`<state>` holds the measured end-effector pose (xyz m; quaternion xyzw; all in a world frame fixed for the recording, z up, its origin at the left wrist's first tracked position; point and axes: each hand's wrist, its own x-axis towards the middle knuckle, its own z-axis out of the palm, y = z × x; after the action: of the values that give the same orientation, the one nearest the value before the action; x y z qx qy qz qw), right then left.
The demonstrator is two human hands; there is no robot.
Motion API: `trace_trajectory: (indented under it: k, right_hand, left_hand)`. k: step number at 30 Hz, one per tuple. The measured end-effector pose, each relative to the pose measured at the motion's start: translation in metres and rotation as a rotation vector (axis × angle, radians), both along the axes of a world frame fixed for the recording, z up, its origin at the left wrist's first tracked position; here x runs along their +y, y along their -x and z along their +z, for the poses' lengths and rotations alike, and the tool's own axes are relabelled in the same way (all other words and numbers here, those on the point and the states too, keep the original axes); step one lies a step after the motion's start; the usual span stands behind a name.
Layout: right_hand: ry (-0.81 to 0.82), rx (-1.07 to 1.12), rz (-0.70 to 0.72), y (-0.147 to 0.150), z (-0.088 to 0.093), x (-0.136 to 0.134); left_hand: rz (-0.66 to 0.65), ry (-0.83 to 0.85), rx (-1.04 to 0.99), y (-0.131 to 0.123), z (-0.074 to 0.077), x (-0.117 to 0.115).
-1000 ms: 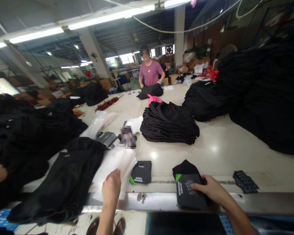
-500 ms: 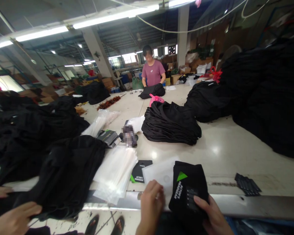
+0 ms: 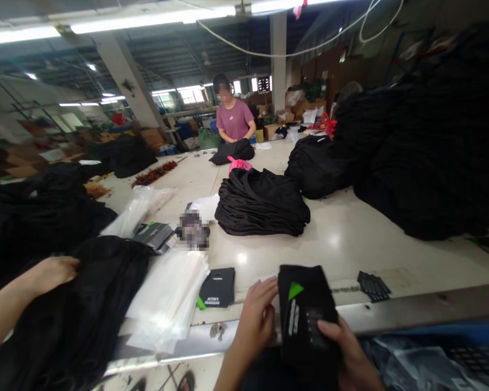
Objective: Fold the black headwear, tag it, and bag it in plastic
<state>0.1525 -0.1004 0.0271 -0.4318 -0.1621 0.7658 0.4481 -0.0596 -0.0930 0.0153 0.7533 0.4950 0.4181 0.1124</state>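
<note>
My right hand (image 3: 346,347) grips a folded black fabric headgear (image 3: 309,309) at the table's front edge, thumb on its front. A green triangle, blurred white lettering and a strip of small dark pieces show on that front. My left hand (image 3: 261,307) is at the headgear's left edge, fingers curled on a translucent plastic bag (image 3: 264,278); only slivers of the bag show. Left of it lies a black "Actor's Headgear" card (image 3: 217,288), beside a fanned stack of clear plastic bags (image 3: 169,298).
Another person's hand (image 3: 57,274) rests on black garments (image 3: 85,320) at the left. A black fabric stack (image 3: 263,203) stands mid-table, with larger heaps (image 3: 424,163) right. Small black strips (image 3: 374,286) lie near the edge. A person (image 3: 234,119) works across the table.
My view has swung right. The translucent bag has left the tabletop and is at my left hand, which has moved against the headgear. The neighbour's hand has moved up over the black garments.
</note>
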Motion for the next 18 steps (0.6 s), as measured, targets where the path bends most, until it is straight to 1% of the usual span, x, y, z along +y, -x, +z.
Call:
trace_trajectory:
  k: [2,3,4,6,7,9,11,12,14,16,18]
  right_hand:
    - [0.028,0.090,0.207,0.009,0.005,-0.012]
    - [0.052,0.120,0.260,0.013,0.006,-0.015]
    - [0.078,0.137,0.263,0.015,0.006,-0.015]
    - [0.128,0.117,0.178,0.015,0.004,-0.011]
    - [0.144,0.082,0.127,0.014,0.002,-0.006]
    - [0.136,0.000,0.034,0.012,0.000,0.003]
    - [0.077,-0.041,-0.020,0.012,0.001,0.010]
    - [0.040,-0.046,-0.038,0.012,0.002,0.013]
    - [-0.013,-0.046,-0.049,0.012,0.006,0.016]
    - [-0.001,-0.052,-0.047,0.011,0.009,0.018]
    - [0.035,-0.072,-0.043,0.010,0.011,0.020]
  left_hand:
    - [-0.037,0.053,-0.041,0.008,0.011,0.009]
    - [-0.063,0.067,-0.068,0.012,0.017,0.011]
    - [-0.083,0.066,-0.089,0.015,0.023,0.012]
    - [-0.077,0.027,-0.088,0.017,0.031,0.008]
    - [-0.074,-0.010,-0.047,0.016,0.034,0.005]
    - [-0.091,-0.094,0.102,0.008,0.036,-0.004]
    - [-0.117,-0.184,0.259,-0.004,0.035,-0.014]
    - [-0.110,-0.229,0.311,-0.010,0.035,-0.018]
    - [-0.051,-0.296,0.361,-0.019,0.035,-0.023]
    - [-0.001,-0.315,0.411,-0.019,0.036,-0.025]
    - [0.014,-0.313,0.472,-0.015,0.038,-0.025]
